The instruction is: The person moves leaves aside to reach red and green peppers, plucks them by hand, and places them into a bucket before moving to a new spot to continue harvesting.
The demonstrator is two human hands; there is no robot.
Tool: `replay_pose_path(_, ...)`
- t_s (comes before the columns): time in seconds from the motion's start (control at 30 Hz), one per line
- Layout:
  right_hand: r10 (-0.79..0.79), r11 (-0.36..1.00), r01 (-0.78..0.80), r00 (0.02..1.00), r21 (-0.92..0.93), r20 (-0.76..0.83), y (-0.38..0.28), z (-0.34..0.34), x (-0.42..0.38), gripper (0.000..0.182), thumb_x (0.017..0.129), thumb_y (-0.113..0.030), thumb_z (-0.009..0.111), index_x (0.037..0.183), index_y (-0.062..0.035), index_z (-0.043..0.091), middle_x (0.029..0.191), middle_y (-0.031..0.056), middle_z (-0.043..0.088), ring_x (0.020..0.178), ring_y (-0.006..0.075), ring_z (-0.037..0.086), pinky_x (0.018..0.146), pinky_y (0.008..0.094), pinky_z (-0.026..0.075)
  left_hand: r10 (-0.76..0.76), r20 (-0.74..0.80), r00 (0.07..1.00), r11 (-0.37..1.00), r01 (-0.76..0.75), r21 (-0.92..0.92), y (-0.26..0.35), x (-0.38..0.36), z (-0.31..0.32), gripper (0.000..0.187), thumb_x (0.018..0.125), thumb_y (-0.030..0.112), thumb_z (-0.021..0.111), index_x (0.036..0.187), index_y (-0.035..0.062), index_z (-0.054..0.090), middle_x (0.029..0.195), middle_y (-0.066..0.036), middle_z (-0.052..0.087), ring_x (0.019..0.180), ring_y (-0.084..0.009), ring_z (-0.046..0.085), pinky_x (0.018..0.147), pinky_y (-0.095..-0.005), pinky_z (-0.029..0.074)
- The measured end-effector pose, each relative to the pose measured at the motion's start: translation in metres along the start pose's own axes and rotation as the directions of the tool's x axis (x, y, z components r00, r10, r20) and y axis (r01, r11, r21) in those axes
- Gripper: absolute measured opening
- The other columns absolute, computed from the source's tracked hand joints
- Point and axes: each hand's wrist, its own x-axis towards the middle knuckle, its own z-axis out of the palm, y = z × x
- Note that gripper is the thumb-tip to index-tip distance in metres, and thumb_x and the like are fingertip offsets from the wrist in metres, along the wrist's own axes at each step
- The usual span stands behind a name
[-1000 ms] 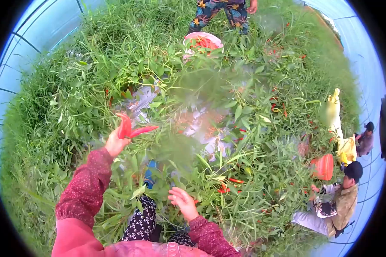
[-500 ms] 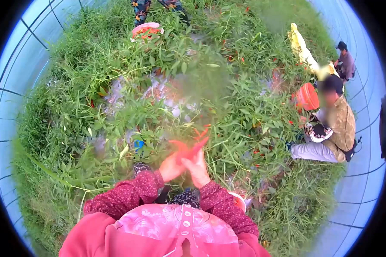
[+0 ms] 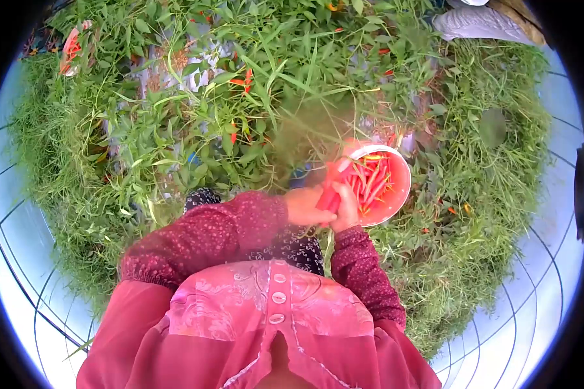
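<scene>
Both my hands meet at the near rim of a pink bucket point(image 3: 401, 194) that is full of long red chili peppers point(image 3: 370, 181). My left hand point(image 3: 303, 206) and my right hand point(image 3: 345, 209) together grip a bunch of red chilies point(image 3: 331, 185) held over the bucket's edge. Dark red patterned sleeves cover both my arms. The bucket stands in the greenery to my right.
Green chili plants point(image 3: 253, 117) with scattered red pods fill the ground ahead. Another pink bucket point(image 3: 70, 48) with chilies sits at the far left top. Another person's light trouser leg point(image 3: 477, 23) shows at the top right. Greenhouse film and frame curve around both sides.
My view has swung right and down. My left hand carried the picked chilies from the plants across to my right hand, and both now hold them at the bucket.
</scene>
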Motion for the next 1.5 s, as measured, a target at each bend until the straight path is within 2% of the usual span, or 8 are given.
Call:
replay_pose_path(0.13,-0.047,0.993,0.062,0.989,0.104,-0.141,-0.005,-0.097,0.027,0.036,0.078,-0.013,0.055,0.112,-0.0027,0.048,0.094,0.0080,0.058,0.083,0.0207,0.057,0.077,0.0341,0.047,0.164,-0.251,0.954,0.986,-0.158,0.047,-0.030,0.048,0.037,0.039,0.081,0.033,0.058,0.104,0.0028,0.054,0.085,-0.015,0.063,0.076,-0.0250,0.063,0.071,-0.0347,0.049)
replay_pose_path(0.27,-0.257,0.926,0.089,0.858,-0.366,-0.444,-0.021,-0.167,0.046,0.055,0.078,-0.007,0.059,0.128,-0.0011,0.037,0.113,0.0080,0.052,0.098,0.0175,0.052,0.084,0.0314,0.042,-0.023,-0.230,0.973,0.999,0.018,-0.027,-0.075,0.051,0.016,0.037,0.081,0.033,0.057,0.102,0.0031,0.055,0.085,-0.013,0.064,0.079,-0.0253,0.063,0.073,-0.0357,0.048)
replay_pose_path(0.4,-0.673,0.557,0.174,0.668,-0.812,-0.319,-0.006,-0.227,0.066,0.050,0.082,-0.005,0.055,0.129,0.0007,0.039,0.116,0.0111,0.052,0.098,0.0172,0.053,0.083,0.0299,0.044,-0.160,-0.465,0.871,0.878,0.341,0.337,-0.153,0.042,-0.052,0.026,0.079,0.020,0.052,0.101,0.0055,0.056,0.092,-0.018,0.061,0.086,-0.0331,0.059,0.079,-0.0407,0.047)
replay_pose_path(0.77,-0.178,0.672,0.294,0.955,-0.679,0.237,0.097,-0.022,0.131,0.016,0.087,-0.005,0.054,0.102,-0.0003,0.059,0.092,0.0042,0.063,0.084,0.0094,0.058,0.078,0.0222,0.045,-0.573,-0.265,0.776,0.369,0.532,0.762,-0.310,-0.048,-0.108,0.051,0.075,0.004,0.051,0.124,0.0145,0.045,0.124,-0.014,0.047,0.109,-0.0323,0.050,0.084,-0.0402,0.045)
replay_pose_path(0.83,-0.195,0.705,0.307,0.950,-0.639,0.242,0.120,-0.005,0.174,0.015,0.088,-0.010,0.055,0.099,-0.0026,0.061,0.089,0.0035,0.065,0.083,0.0088,0.058,0.075,0.0227,0.045,-0.531,-0.307,0.789,0.456,0.572,0.682,-0.326,-0.060,-0.092,0.052,0.075,0.003,0.052,0.125,0.0145,0.044,0.124,-0.014,0.047,0.109,-0.0321,0.050,0.084,-0.0396,0.045)
replay_pose_path(1.1,-0.012,-0.010,0.568,0.823,-0.823,0.568,0.181,0.040,0.235,0.036,0.076,-0.011,0.051,0.111,-0.0093,0.056,0.112,0.0149,0.057,0.102,0.0315,0.054,0.088,0.0394,0.043,-0.260,-0.364,0.894,0.759,0.422,0.496,-0.302,-0.066,-0.090,0.033,0.074,0.008,0.057,0.105,0.0185,0.062,0.118,-0.016,0.051,0.093,-0.0350,0.057,0.085,-0.0374,0.046)
replay_pose_path(1.4,0.230,0.032,0.523,0.826,-0.852,0.515,0.244,0.016,0.190,0.037,0.076,-0.010,0.050,0.113,-0.0053,0.053,0.108,0.0175,0.057,0.101,0.0335,0.053,0.085,0.0415,0.044,-0.409,-0.570,0.713,0.913,0.312,-0.264,-0.308,-0.010,-0.131,0.017,0.080,0.010,0.058,0.095,0.0031,0.061,0.091,-0.004,0.061,0.081,-0.0131,0.057,0.079,-0.0263,0.045)
replay_pose_path(1.5,0.200,0.006,0.541,0.824,-0.841,0.531,0.254,0.006,0.188,0.036,0.077,-0.010,0.050,0.113,-0.0051,0.053,0.109,0.0178,0.056,0.101,0.0337,0.053,0.086,0.0414,0.043,-0.038,-0.665,0.746,0.880,0.340,0.332,-0.300,0.030,-0.106,0.036,0.076,0.004,0.055,0.111,0.0016,0.051,0.108,-0.012,0.055,0.089,-0.0237,0.059,0.081,-0.0318,0.047)
